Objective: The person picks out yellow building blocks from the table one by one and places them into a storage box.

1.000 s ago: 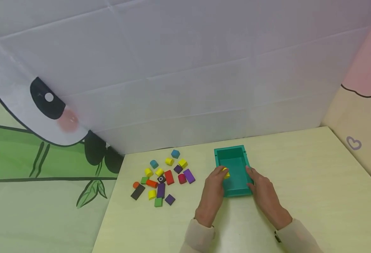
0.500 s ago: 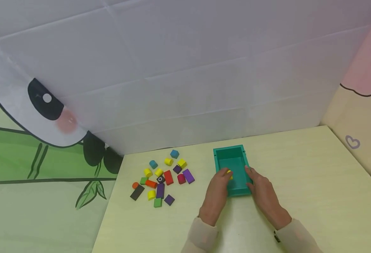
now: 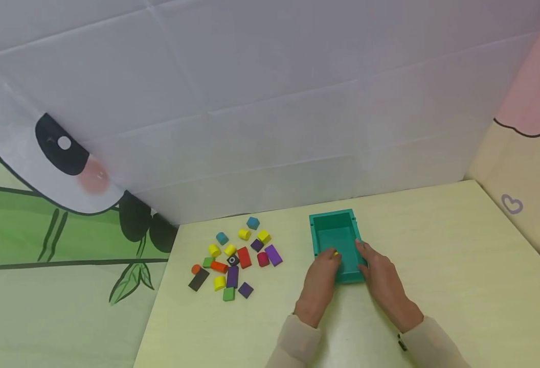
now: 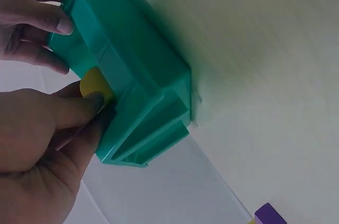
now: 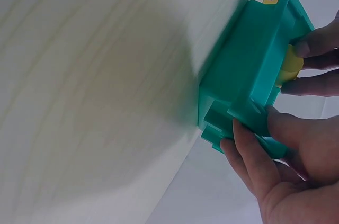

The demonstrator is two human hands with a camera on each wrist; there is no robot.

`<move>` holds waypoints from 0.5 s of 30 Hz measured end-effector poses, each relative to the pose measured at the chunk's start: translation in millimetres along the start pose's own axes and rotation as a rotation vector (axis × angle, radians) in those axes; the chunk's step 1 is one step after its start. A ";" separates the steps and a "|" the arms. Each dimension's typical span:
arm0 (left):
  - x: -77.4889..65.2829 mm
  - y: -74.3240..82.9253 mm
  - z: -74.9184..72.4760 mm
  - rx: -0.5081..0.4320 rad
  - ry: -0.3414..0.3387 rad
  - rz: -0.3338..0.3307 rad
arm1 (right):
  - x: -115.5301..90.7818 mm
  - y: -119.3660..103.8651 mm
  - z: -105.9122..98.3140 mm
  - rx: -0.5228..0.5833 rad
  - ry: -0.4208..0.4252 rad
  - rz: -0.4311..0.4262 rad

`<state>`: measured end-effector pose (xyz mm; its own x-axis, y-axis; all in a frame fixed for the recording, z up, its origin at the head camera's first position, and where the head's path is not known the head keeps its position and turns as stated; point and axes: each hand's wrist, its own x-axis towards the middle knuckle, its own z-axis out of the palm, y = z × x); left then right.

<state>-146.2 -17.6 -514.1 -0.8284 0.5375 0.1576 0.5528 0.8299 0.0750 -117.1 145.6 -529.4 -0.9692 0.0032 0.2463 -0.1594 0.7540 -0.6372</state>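
A teal open-topped box (image 3: 332, 220) stands on the table right of the scattered blocks. My left hand (image 3: 318, 286) reaches over its near left part and pinches a yellow rounded block (image 4: 95, 83) between thumb and fingers. In the head view that block is mostly hidden by the fingers. Both wrist views show it at the box's opening; the right wrist view shows its curved side. My right hand (image 3: 382, 278) grips the box's right wall, with the thumb on one side and fingers on the other (image 5: 254, 155).
Several colored wooden blocks lie loose on the left of the table, among them a red block (image 3: 244, 257), a black block (image 3: 199, 279), a blue block (image 3: 253, 223) and a purple block (image 3: 273, 255). A white printed cloth (image 3: 270, 128) stands behind the table.
My left hand has moved slightly right and toward the near end of the box with the yellow block. My right hand keeps its grip on the box wall.
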 end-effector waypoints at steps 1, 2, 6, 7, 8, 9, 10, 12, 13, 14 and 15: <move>0.4 0.6 1.0 0.009 -0.001 0.001 | 0.2 0.0 -0.2 0.001 0.001 0.001; 0.8 1.2 1.9 0.017 -0.003 0.002 | 0.5 -0.3 -0.2 0.003 0.000 0.002; 1.6 3.8 5.6 0.039 -0.011 0.002 | 0.5 -0.6 -0.5 0.012 0.001 0.003; 1.8 4.4 6.4 0.046 -0.015 0.001 | 0.3 -0.4 -0.5 0.015 0.001 0.002; 2.0 5.1 7.4 0.053 -0.022 -0.002 | 0.5 0.1 -0.3 0.015 0.001 0.000; 2.3 5.6 8.4 0.058 -0.030 -0.005 | 0.5 0.3 -0.1 0.015 0.001 -0.003; 2.6 6.3 9.2 0.063 -0.038 -0.008 | 0.2 0.2 -0.3 0.017 0.002 -0.005; 3.6 7.5 10.6 0.070 -0.051 -0.019 | -0.1 0.3 -0.4 0.019 0.005 -0.011; 4.2 8.0 11.3 0.075 -0.056 -0.024 | 0.0 0.4 -0.2 0.021 0.006 -0.014; 4.8 8.5 11.7 0.081 -0.059 -0.028 | 0.0 0.3 -0.3 0.022 0.008 -0.016; 5.2 8.8 12.0 0.087 -0.059 -0.033 | -0.4 -0.1 -0.5 0.025 0.010 -0.017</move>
<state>-146.7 -5.7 -524.4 -0.8513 0.5154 0.0984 0.5172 0.8558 -0.0073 -116.6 145.8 -529.0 -0.9643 -0.0026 0.2648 -0.1807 0.7374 -0.6509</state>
